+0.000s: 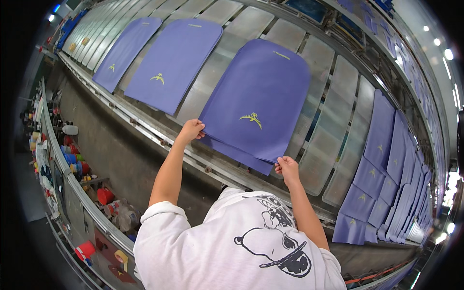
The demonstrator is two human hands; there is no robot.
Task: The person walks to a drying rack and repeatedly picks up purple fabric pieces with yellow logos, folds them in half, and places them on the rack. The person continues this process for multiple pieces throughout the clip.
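A purple rounded panel (250, 94) with a yellow-green printed emblem lies before me, its near edge raised a little. My left hand (193, 129) pinches its near left corner, and my right hand (287, 169) grips the near right corner. Under it, the edge of another purple sheet (232, 152) shows; how many layers are there I cannot tell. Two similar pieces lie to the left: a nearer purple panel (175, 65) and a farther purple panel (128, 54), both flat with matching prints.
Metal plates (322, 119) form a long slatted table, with gaps between them. A metal rail (145, 130) runs along its near edge. Overlapping purple panels (375, 174) cover plates at right. Across the aisle at left, a shelf holds paint-like containers (74, 159) and a red bucket (105, 195).
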